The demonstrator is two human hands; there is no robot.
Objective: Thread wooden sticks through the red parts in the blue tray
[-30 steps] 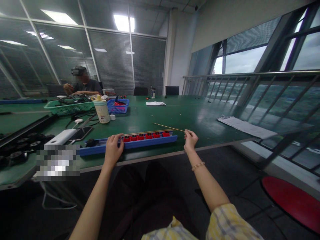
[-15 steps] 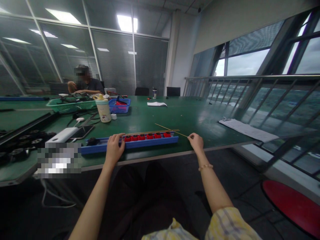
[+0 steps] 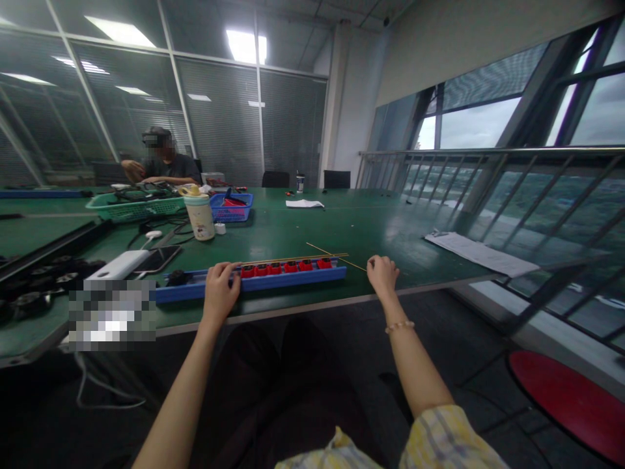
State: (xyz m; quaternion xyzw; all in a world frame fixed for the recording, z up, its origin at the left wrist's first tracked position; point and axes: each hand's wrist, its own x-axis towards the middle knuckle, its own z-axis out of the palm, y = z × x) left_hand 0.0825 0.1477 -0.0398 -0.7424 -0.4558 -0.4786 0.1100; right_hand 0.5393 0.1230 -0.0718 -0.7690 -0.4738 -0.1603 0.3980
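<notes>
My left hand (image 3: 222,290) is closed over the left part of a long blue channel (image 3: 293,281), its thumb on the near wall. Several red blocks (image 3: 291,266) with dark tops sit in a row inside the channel, right of that hand. A black part (image 3: 178,277) rests at its left end. My right hand (image 3: 383,277) is just beyond the channel's right end, thumb and forefinger pinched on the near end of a thin yellowish stick (image 3: 354,264). The stick slants away to the left behind the channel, crossing another thin stick (image 3: 266,261) along the far wall.
On the green table (image 3: 273,231) stand a cup (image 3: 199,218), a blue basket (image 3: 232,212) and a green basket (image 3: 131,210). A phone (image 3: 157,258) and a white device (image 3: 117,266) lie left; a clipboard (image 3: 481,253) lies right. Another person (image 3: 168,166) sits across.
The thin stick in my right hand has shifted slightly to the right, along with the hand. My left hand stays on the channel. The view has moved a little.
</notes>
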